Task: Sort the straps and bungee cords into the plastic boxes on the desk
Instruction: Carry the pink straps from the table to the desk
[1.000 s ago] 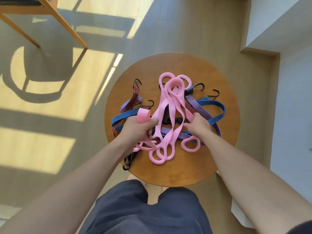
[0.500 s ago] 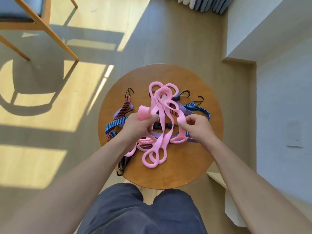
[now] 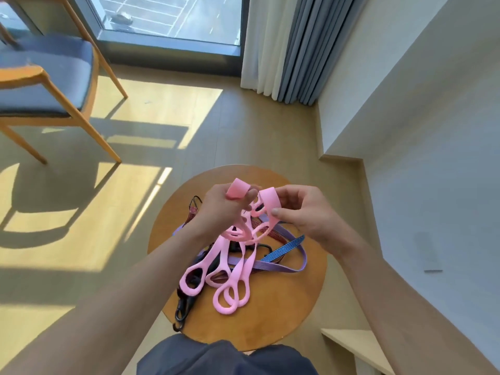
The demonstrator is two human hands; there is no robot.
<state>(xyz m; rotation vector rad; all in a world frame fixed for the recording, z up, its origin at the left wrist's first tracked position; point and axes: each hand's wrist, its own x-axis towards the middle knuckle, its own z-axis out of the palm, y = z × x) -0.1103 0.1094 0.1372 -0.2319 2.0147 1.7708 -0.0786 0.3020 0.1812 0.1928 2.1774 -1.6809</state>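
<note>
Both hands' fingers pinch pink straps [image 3: 238, 255] above round table [image 3: 284, 307]: left hand [image 3: 219, 209], right hand [image 3: 303, 212].

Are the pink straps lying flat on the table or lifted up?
Lifted: both hands, left hand and right hand, pinch the pink straps above the round table; their loops dangle.

Bare forearms [image 3: 151, 269], no sleeves; dark navy shorts [image 3: 227, 358].
</note>
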